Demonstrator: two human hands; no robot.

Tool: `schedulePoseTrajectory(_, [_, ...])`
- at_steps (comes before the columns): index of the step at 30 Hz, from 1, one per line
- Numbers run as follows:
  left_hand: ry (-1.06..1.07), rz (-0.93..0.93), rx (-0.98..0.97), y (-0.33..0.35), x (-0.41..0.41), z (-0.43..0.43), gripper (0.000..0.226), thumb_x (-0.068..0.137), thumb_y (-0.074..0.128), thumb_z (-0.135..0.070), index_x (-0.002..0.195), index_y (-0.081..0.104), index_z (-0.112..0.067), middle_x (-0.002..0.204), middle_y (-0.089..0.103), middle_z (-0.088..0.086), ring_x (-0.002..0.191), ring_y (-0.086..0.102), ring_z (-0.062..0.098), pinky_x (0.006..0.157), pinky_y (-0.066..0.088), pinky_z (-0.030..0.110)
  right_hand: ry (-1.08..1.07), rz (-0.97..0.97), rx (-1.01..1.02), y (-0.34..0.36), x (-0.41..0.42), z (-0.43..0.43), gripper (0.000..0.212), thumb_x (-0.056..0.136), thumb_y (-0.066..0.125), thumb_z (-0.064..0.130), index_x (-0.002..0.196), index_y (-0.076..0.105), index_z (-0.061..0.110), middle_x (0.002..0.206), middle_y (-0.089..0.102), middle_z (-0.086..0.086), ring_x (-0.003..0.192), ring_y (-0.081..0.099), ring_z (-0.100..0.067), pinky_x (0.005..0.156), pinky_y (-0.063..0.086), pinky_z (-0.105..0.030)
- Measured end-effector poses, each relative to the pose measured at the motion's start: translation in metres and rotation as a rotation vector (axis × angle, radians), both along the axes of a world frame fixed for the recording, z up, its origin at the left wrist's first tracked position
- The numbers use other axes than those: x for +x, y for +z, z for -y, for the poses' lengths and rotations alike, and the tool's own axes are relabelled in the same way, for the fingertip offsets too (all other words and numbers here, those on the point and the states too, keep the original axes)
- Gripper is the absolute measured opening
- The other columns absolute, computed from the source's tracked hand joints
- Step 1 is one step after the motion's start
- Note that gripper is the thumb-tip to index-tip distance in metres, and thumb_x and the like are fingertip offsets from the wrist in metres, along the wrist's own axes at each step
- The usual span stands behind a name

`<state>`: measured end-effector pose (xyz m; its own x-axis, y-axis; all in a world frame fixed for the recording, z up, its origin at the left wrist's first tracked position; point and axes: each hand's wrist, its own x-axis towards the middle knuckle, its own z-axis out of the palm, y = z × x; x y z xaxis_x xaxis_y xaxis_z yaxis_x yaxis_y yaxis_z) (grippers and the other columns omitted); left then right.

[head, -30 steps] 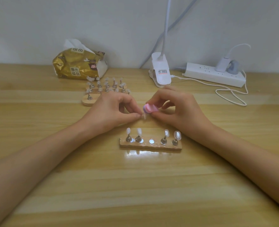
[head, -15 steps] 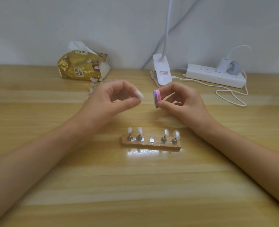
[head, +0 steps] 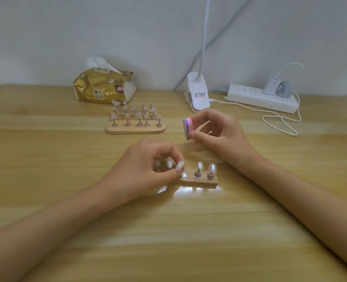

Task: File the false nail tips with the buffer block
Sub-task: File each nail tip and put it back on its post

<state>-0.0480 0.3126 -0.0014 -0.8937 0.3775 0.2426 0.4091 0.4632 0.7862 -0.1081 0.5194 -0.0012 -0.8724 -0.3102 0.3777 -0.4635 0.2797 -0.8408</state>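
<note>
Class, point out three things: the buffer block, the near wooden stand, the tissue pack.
buffer block (head: 188,127), head view, striped pink-purple edge.
near wooden stand (head: 200,183), head view, front wall.
tissue pack (head: 99,88), head view, gold front.

We see the person only as two arms, bare from the picture's lower corners to the fingertips. The left forearm (head: 56,220) looks broad where the wide lens stretches it near the bottom edge, and the right forearm (head: 301,190) tapers evenly to a narrow wrist. The left hand (head: 144,169) and the right hand (head: 223,133) are both slim, with smooth knuckles and slender fingers (head: 201,136). On the right thumb we make out a short, rounded thumbnail (head: 191,134) with a plain natural finish; the left hand's own nails are too blurred for us to describe.
</note>
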Motion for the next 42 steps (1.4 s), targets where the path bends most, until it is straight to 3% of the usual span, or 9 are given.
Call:
schedulePoseTrajectory(3, [0.005,0.063,0.003,-0.003,-0.004,0.0,0.009,0.082,0.077,-0.024,0.08,0.07,-0.029,0.084,0.073,-0.002,0.083,0.065,0.028,0.08,0.053,0.049,0.003,0.007,0.006,0.0,0.0,0.0,0.018,0.085,0.077,0.006,0.098,0.071,0.017,0.09,0.072,-0.006,0.073,0.067,-0.021,0.073,0.058,-0.056])
schedulePoseTrajectory(11, [0.027,0.065,0.0,-0.005,-0.004,-0.001,0.013,0.076,0.081,-0.026,0.078,0.069,-0.032,0.074,0.068,-0.008,0.065,0.054,0.006,0.062,0.04,0.019,0.014,0.002,0.008,0.0,-0.001,0.0,0.019,0.085,0.077,0.007,0.098,0.071,0.018,0.089,0.073,-0.005,0.073,0.067,-0.023,0.071,0.059,-0.053])
schedulePoseTrajectory(15, [0.056,0.08,0.013,-0.007,-0.004,-0.004,0.014,0.072,0.082,-0.031,0.073,0.069,-0.035,0.078,0.069,-0.003,0.069,0.058,0.013,0.063,0.045,0.021,0.017,0.002,0.024,-0.001,-0.002,0.0,0.017,0.085,0.077,0.007,0.099,0.071,0.016,0.09,0.073,-0.004,0.071,0.067,-0.018,0.067,0.057,-0.042])
schedulePoseTrajectory(17, [0.062,0.075,0.01,-0.008,-0.005,-0.005,0.014,0.07,0.082,-0.032,0.071,0.068,-0.035,0.076,0.068,-0.004,0.067,0.054,0.006,0.063,0.043,0.019,0.022,0.003,0.026,-0.001,-0.002,0.0,0.018,0.085,0.077,0.007,0.099,0.071,0.016,0.091,0.074,-0.003,0.07,0.067,-0.016,0.065,0.054,-0.033])
schedulePoseTrajectory(21, [-0.001,0.034,-0.045,-0.004,-0.005,-0.005,0.015,0.075,0.082,-0.027,0.08,0.068,-0.031,0.073,0.064,-0.02,0.068,0.055,0.0,0.063,0.04,0.012,-0.014,-0.002,0.015,-0.002,-0.003,-0.001,0.018,0.085,0.078,0.01,0.097,0.071,0.022,0.09,0.073,0.001,0.076,0.068,-0.017,0.068,0.053,-0.038])
schedulePoseTrajectory(26, [-0.085,-0.001,-0.125,0.001,-0.003,-0.002,0.014,0.081,0.079,-0.022,0.086,0.071,-0.032,0.083,0.065,-0.022,0.074,0.056,0.003,0.063,0.038,0.007,-0.019,-0.001,0.011,-0.003,-0.004,-0.002,0.018,0.085,0.078,0.011,0.097,0.072,0.023,0.089,0.073,0.003,0.08,0.069,-0.024,0.069,0.053,-0.038])
schedulePoseTrajectory(31, [-0.028,-0.083,-0.212,0.001,0.002,0.001,0.011,0.081,0.075,-0.035,0.087,0.067,-0.037,0.093,0.065,-0.023,0.083,0.06,0.007,0.069,0.04,0.012,-0.001,0.001,0.018,-0.003,-0.004,-0.001,0.018,0.085,0.078,0.011,0.097,0.072,0.024,0.089,0.074,0.003,0.077,0.068,-0.018,0.069,0.054,-0.038])
schedulePoseTrajectory(35, [0.0,-0.145,-0.279,0.007,0.004,-0.013,0.016,0.073,0.062,-0.047,0.087,0.063,-0.04,0.093,0.063,-0.028,0.08,0.06,0.001,0.081,0.046,0.036,0.003,-0.004,0.016,-0.003,-0.004,-0.002,0.019,0.084,0.079,0.009,0.096,0.072,0.021,0.091,0.073,0.0,0.079,0.069,-0.024,0.073,0.056,-0.044])
schedulePoseTrajectory(42, [0.034,-0.341,-0.324,0.005,0.01,-0.019,0.012,0.082,0.073,-0.036,0.083,0.062,-0.034,0.082,0.061,-0.024,0.081,0.055,-0.001,0.078,0.034,0.033,-0.003,-0.003,0.014,-0.003,-0.004,-0.001,0.019,0.084,0.078,0.01,0.095,0.072,0.024,0.089,0.074,0.004,0.078,0.066,-0.016,0.071,0.054,-0.036])
